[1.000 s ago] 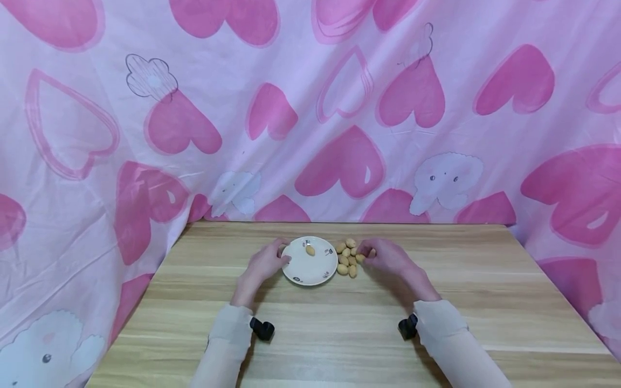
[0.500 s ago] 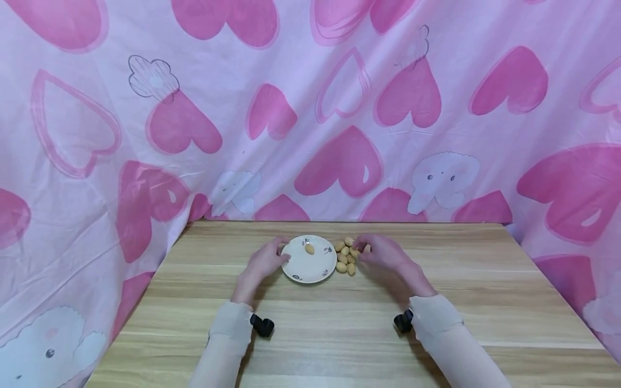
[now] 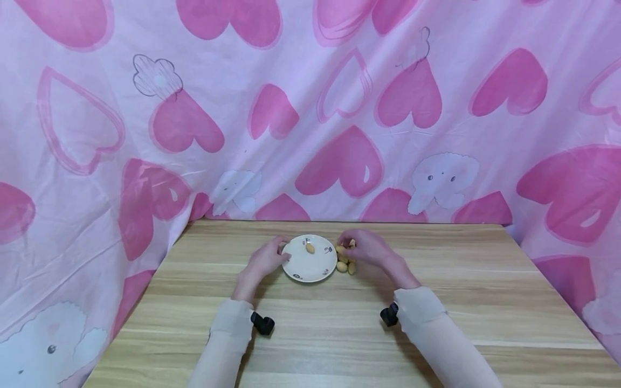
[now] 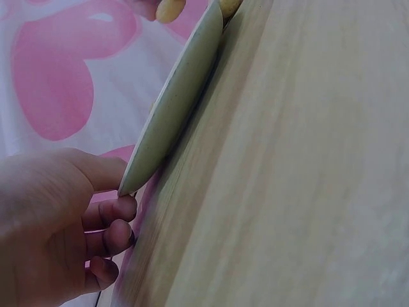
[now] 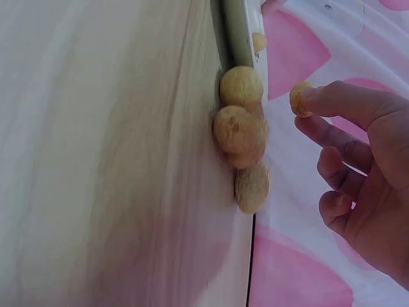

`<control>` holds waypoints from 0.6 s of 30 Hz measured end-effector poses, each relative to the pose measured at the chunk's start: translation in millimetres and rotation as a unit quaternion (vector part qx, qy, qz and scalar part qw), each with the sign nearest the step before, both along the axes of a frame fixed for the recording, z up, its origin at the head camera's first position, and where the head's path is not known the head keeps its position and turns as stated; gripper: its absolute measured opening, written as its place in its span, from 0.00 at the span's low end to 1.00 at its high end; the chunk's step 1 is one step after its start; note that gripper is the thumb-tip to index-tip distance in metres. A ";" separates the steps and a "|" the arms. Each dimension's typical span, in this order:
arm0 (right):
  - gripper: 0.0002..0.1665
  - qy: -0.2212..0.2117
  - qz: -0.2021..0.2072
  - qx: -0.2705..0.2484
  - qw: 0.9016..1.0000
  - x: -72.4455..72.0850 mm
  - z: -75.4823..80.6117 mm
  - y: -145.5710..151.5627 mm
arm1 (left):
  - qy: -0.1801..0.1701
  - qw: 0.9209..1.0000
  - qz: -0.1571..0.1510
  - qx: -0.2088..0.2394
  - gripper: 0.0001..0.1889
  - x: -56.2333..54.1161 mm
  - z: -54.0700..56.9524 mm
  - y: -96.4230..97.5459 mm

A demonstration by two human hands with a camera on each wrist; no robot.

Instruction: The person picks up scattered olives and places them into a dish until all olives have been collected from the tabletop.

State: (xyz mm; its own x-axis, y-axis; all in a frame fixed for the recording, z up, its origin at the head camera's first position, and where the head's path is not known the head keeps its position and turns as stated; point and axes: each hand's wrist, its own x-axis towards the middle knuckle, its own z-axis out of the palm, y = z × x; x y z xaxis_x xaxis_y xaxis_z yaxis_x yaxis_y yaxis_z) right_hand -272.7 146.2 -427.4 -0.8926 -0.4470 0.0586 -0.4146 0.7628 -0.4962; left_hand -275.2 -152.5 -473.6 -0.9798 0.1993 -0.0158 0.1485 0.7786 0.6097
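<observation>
The left hand (image 3: pixel 264 261) pinches the left rim of a white plate (image 3: pixel 310 269) between thumb and fingers. In the left wrist view that rim sits between thumb and forefinger of the left hand (image 4: pixel 70 217). One tan oval nut-like piece (image 3: pixel 310 248) lies near the plate's far edge. The right hand (image 3: pixel 371 250) is above the pile of similar pieces (image 3: pixel 342 267) right of the plate, partly hiding it. As the right wrist view shows, the right hand (image 5: pixel 377 147) pinches one nut-like piece (image 5: pixel 300 99) between thumb and forefinger, off the table; its other fingers are curled.
The plate stands on a wood-grain table (image 3: pixel 310 334) near its back edge. A pink and white cloth (image 3: pixel 335 108) with hearts hangs behind and along the sides. A small black device (image 3: pixel 263 324) is worn at each wrist.
The right hand has taken up a nut-like piece from the pile's right side and moved left, over the pile. The left hand and plate have stayed put.
</observation>
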 end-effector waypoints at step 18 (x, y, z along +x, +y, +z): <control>0.10 -0.008 0.022 0.040 0.999 -27.4 -5.4 -35.8 | 0.003 1.000 0.004 0.015 0.25 1.5 -2.6 1.3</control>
